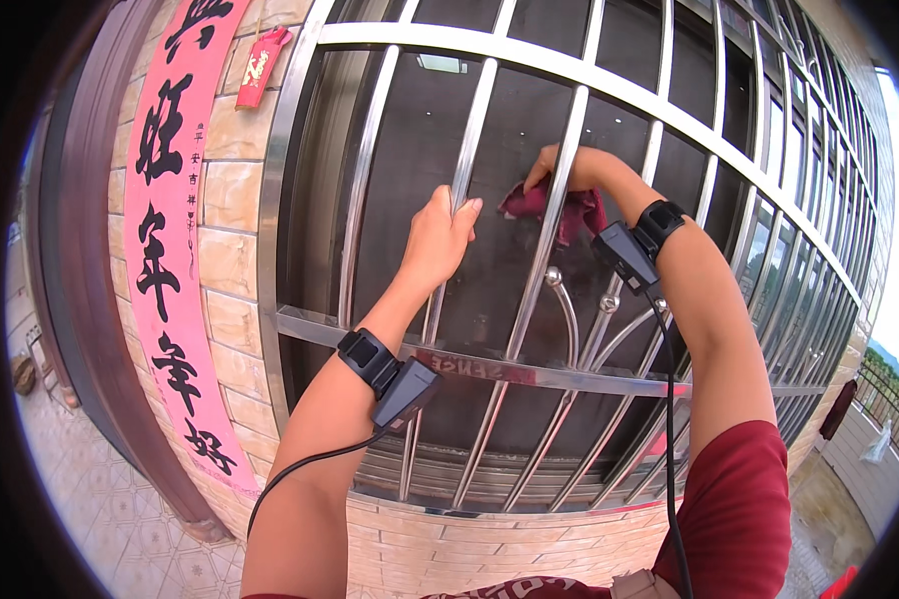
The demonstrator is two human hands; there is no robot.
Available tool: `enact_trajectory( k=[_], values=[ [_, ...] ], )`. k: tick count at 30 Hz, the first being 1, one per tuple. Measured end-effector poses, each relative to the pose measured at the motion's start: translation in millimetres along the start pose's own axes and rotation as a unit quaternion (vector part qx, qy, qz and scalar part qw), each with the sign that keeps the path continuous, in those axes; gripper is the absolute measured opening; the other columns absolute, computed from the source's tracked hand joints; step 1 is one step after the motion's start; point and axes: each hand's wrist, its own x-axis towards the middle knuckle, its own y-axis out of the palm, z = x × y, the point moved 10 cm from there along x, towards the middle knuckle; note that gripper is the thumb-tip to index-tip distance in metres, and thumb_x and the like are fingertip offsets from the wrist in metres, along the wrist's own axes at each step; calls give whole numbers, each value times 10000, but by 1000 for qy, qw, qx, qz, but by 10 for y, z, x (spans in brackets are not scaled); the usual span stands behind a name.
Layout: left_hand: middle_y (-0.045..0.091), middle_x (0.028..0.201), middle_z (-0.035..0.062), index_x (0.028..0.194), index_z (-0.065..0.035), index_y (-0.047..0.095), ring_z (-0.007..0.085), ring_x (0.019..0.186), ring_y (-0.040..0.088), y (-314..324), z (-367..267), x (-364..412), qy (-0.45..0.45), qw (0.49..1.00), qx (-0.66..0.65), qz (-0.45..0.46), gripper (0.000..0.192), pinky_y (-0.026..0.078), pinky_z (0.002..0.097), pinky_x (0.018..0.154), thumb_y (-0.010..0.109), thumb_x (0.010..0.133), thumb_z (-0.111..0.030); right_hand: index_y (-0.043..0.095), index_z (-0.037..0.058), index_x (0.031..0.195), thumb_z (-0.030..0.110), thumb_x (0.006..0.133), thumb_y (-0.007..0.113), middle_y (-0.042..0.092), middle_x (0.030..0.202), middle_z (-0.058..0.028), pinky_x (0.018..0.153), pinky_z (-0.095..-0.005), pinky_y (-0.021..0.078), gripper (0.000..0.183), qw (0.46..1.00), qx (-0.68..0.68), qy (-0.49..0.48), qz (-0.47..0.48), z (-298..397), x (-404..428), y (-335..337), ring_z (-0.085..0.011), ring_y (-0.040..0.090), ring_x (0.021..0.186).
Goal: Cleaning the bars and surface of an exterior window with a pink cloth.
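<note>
My left hand (443,233) is closed around an upright stainless steel bar (474,127) of the window grille. Through the gap between two bars further right reaches my right hand (558,171), its fingers shut on a dark red cloth (543,202). The cloth lies against the dark window glass (506,277) behind the grille, and one bar passes in front of it. Part of the right hand is hidden by that bar. Each forearm wears a black strap with a small cabled device.
Curved steel ornaments with balls (554,277) rise from the grille's lower crossbar (300,322). On the tiled wall (228,269) to the left are a pink paper banner (168,247) bearing writing and a red hanging packet (258,71). A railing (895,419) stands far right.
</note>
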Motion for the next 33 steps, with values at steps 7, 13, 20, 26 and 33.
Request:
enact_trajectory(
  k=[7, 13, 20, 26, 33],
  values=[
    [610, 655, 129, 817, 4, 490, 263, 655, 622, -42, -2, 11, -8, 1000, 16, -9, 330, 469, 368, 647, 538, 908, -310, 566, 66, 1181, -36, 618, 665, 557, 1173, -170, 928, -382, 448, 580, 923, -146, 93, -344, -266, -143, -416, -351, 540, 1072],
    [622, 668, 121, 829, 11, 511, 257, 671, 630, -39, 34, 29, -1, 999, 34, -11, 353, 475, 362, 662, 553, 896, -333, 653, 98, 1084, 36, 708, 686, 657, 1038, -119, 781, -399, 489, 382, 968, -43, 95, 228, 53, -42, 1046, -289, 611, 902],
    [568, 648, 44, 860, 5, 508, 115, 524, 530, 79, 1, 36, -9, 999, -30, 10, 344, 435, 270, 492, 555, 899, -333, 685, 73, 902, -8, 698, 600, 630, 778, -189, 642, -409, 512, 236, 952, -277, -50, -120, 433, -892, -4, -340, 639, 739],
    [570, 657, 42, 918, -5, 533, 113, 547, 532, 16, 0, 26, -2, 1000, -13, 6, 334, 457, 275, 530, 552, 908, -338, 634, 23, 924, -18, 721, 525, 542, 952, -155, 832, -404, 409, 234, 878, -228, 39, -419, 1364, -1782, -750, -359, 502, 905],
    [622, 794, 121, 1055, 10, 538, 210, 688, 624, 42, -995, -1003, 367, 819, 359, -254, 222, 508, 332, 665, 556, 862, -96, 652, 110, 1042, -10, 739, 586, 569, 1037, -72, 858, -377, 440, 333, 787, -209, 233, -531, 584, -2795, 97, -280, 498, 1005]
  ],
)
